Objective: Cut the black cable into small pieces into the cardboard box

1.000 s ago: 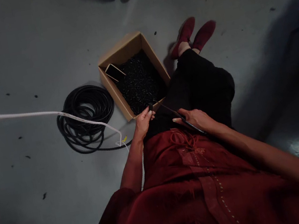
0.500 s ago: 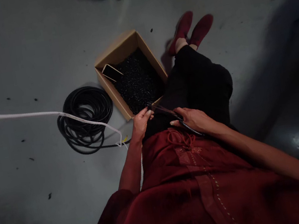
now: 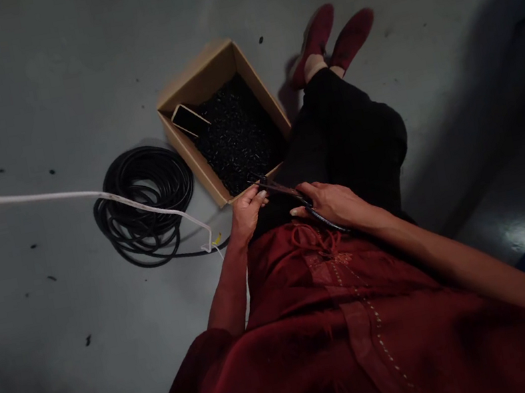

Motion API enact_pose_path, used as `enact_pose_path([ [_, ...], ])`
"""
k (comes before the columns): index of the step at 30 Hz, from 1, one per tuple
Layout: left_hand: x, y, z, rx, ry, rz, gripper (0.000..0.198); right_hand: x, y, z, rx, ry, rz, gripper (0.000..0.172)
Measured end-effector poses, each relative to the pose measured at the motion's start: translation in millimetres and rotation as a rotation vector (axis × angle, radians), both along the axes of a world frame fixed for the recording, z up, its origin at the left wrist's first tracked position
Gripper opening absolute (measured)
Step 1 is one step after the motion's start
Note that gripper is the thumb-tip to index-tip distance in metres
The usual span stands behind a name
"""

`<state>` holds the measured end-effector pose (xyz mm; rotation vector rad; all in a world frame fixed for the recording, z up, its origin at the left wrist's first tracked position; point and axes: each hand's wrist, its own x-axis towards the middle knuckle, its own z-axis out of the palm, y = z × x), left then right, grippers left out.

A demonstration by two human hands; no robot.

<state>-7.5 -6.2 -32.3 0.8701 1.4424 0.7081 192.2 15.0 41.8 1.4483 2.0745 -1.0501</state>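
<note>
My left hand [image 3: 246,214] is closed, thumb and fingers pinching a small black piece [image 3: 261,183] at the near rim of the cardboard box; its exact kind is too dark to make out. My right hand [image 3: 337,202] grips dark-handled scissors [image 3: 282,189]. Their blades point left and meet the black piece at my left fingertips. Many small black pieces [image 3: 236,137] fill the cardboard box [image 3: 211,177]. A coil of black cable or tubing [image 3: 116,215] lies on the floor left of the box, and one length runs to my left forearm.
A flat dark, pale-edged object [image 3: 191,121] leans inside the box's left wall. A white cord [image 3: 153,209] crosses above the coil to my left arm. Dark scraps [image 3: 88,340] dot the grey floor. My crossed legs and red shoes [image 3: 354,38] extend beyond the box.
The scissor blades have moved slightly left and look a little wider apart at the black piece. My view has tilted slightly, shifting the box and coil up and left.
</note>
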Motion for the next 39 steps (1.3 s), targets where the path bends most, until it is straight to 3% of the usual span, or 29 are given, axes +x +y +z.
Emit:
enact_pose_path([
  [15,-1,1,11.1,0.163,0.262,-0.261,0.029,6,1,-3.0,-0.046,0.039,-0.006,0.059],
  [21,1,0,10.7,0.212,0.314,-0.303,0.025,1,0,-5.3,-0.029,0.044,0.002,0.059],
  [27,5,1,20.2,0.296,0.404,-0.359,0.023,-4,-1,-9.6,0.019,0.086,-0.009,0.063],
  [39,8,0,16.5,0.274,0.402,-0.379,0.018,-1,-7,-19.9,-0.012,0.068,-0.012,0.047],
])
